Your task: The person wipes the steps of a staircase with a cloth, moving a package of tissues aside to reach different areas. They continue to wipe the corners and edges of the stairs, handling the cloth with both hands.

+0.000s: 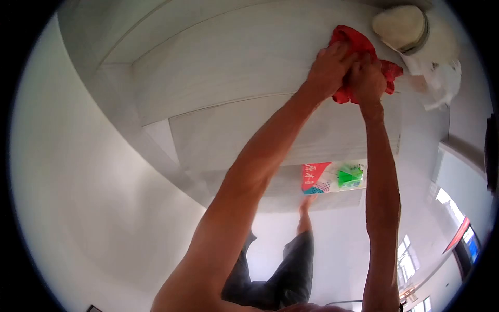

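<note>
A bunched red cloth (352,35) lies against the pale grey step (249,65) toward the upper right of the head view. My left hand (329,67) presses on the cloth from its left side, fingers curled into the fabric. Close beside it, my right hand (367,80) is closed on the same cloth, with folds sticking out to its right. Both arms reach far forward, and the hands nearly touch. Parts of the fingers are hidden in the folds.
A cream rounded object (399,27) with a dark band and a white plastic bag (442,83) are right of the cloth. A printed package (317,177) with a green item rests on a lower step. A smooth white wall (78,182) curves along the left.
</note>
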